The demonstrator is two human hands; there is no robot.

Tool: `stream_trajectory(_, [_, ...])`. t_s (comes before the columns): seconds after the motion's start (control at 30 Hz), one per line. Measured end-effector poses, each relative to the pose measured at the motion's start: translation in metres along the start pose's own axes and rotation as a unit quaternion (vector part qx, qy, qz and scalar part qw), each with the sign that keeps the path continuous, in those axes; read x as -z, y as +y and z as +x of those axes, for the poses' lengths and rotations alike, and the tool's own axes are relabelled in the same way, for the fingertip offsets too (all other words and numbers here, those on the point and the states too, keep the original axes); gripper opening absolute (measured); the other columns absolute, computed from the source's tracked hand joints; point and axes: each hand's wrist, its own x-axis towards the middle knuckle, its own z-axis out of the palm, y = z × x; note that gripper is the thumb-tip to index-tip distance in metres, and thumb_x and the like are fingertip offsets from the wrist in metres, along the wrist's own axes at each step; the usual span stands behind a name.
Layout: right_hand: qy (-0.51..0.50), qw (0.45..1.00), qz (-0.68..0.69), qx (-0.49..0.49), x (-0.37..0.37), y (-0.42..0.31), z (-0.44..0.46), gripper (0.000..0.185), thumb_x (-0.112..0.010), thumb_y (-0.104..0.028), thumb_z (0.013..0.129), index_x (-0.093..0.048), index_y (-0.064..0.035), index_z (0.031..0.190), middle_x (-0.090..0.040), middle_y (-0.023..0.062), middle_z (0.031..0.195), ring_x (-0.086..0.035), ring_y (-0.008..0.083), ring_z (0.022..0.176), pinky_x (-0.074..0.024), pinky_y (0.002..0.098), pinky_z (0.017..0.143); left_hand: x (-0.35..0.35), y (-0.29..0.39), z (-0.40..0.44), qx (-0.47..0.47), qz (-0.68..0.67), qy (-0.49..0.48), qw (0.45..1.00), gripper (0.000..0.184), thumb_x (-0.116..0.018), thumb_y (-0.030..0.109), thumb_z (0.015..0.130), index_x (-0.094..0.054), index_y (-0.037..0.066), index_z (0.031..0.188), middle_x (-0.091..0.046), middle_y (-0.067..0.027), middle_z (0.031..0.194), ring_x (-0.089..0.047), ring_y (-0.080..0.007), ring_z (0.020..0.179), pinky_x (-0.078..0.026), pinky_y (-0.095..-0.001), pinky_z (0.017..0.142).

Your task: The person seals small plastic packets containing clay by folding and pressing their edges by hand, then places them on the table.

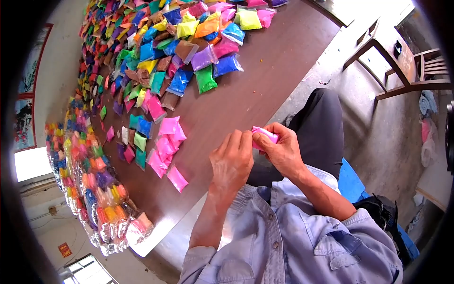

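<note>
While the right hand [287,149] pinches a pink packet [269,135] near the worktop [227,104] edge and the left hand [231,158] curls at its end, grip unclear, work on it appears unfinished, whereas the pink pouches [165,147] lying beyond look filled and presumably done.

Bright scene, left hand [231,158] and right hand [286,149] clear at grip; blown-out window [97,274] far lower left of grip; burnt-white patch [378,9] far upper right; soft shadow on floor [369,142] near chair [410,88], right of grip; glare on table [165,225] corner, glints on plastic packets [113,213] lower left; fisheye bowing outward, corners black
</note>
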Motion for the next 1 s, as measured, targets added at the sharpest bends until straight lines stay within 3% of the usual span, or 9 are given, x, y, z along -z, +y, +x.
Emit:
stream_trajectory(0.3, [0.0,1.0,-0.003,-0.007,0.001,0.002,0.0,0.023,-0.073,-0.018,0.095,-0.065,0.0034,0.096,-0.068,0.0048,0.08,-0.063,0.0083,0.067,-0.051,0.0238,0.059,0.001,0.001,-0.007,0.039,0.028,0.039,0.998,0.011,-0.067,0.009,0.086,-0.059,0.01,0.094,-0.051,-0.0026,0.08,-0.064,-0.0169,0.076,-0.051,-0.0303,0.057])
stream_trajectory(0.43, [0.003,0.999,-0.034,-0.016,0.001,0.002,0.001,0.022,-0.07,-0.018,0.096,-0.065,0.0037,0.096,-0.068,0.0053,0.08,-0.064,0.0088,0.067,-0.0515,0.0245,0.059,0.005,0.0,-0.006,0.004,-0.018,0.026,0.999,0.013,-0.067,0.008,0.085,-0.06,0.01,0.095,-0.051,-0.0025,0.08,-0.063,-0.0168,0.076,-0.05,-0.0304,0.056])
stream_trajectory(0.5, [0.019,0.999,-0.029,-0.003,0.002,0.01,0.002,0.025,-0.07,-0.026,0.098,-0.064,-0.0023,0.096,-0.063,0.0018,0.073,-0.056,0.0068,0.056,-0.0403,0.0227,0.045,0.003,-0.001,-0.004,0.002,-0.02,0.009,1.0,0.013,-0.068,0.008,0.085,-0.059,0.01,0.094,-0.051,-0.0025,0.08,-0.063,-0.0169,0.076,-0.05,-0.0308,0.056])
stream_trajectory(1.0, [0.017,1.0,-0.011,0.009,0.001,0.011,0.002,0.029,-0.071,-0.029,0.098,-0.066,-0.0007,0.097,-0.063,0.0008,0.073,-0.056,0.006,0.058,-0.0419,0.023,0.048,0.008,-0.003,0.002,-0.007,0.001,-0.016,1.0,0.013,-0.067,0.008,0.082,-0.055,0.011,0.086,-0.05,-0.0028,0.08,-0.062,-0.0167,0.075,-0.049,-0.0321,0.054])
